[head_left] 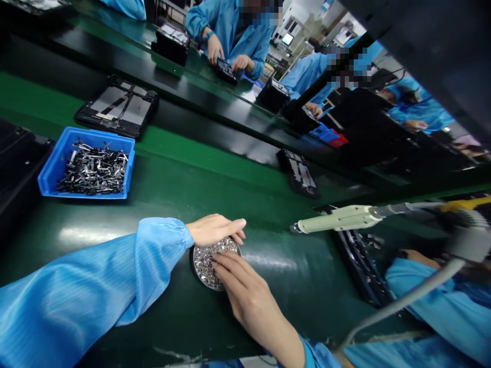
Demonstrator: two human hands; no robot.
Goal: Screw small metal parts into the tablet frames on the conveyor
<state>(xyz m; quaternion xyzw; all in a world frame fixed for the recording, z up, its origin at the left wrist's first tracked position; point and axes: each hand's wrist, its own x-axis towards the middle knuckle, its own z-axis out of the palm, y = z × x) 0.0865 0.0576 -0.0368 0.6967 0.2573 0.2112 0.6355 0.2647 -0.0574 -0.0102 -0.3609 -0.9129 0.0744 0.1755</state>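
Head view: two hands, left point(215, 230) and right point(245, 291), on one parts dish point(203, 266)

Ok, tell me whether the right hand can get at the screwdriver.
Probably yes: the right hand rests on the screw dish, and only green belt lies between it and the screwdriver, with nothing apparently in the way.

Blue plastic tray point(61, 153), heaped with dark metal parts point(92, 168), on a green surface point(210, 158). Just beyond the tray, a black jig point(117, 107) with grey panels. Cream electric screwdriver point(337, 219) on a grey cable, tip pointing left, above a black fixture point(358, 266). Smaller black fixture point(299, 173) farther along. Farther off, a co-worker in a blue smock point(230, 36), both hands on a small black unit point(226, 71).
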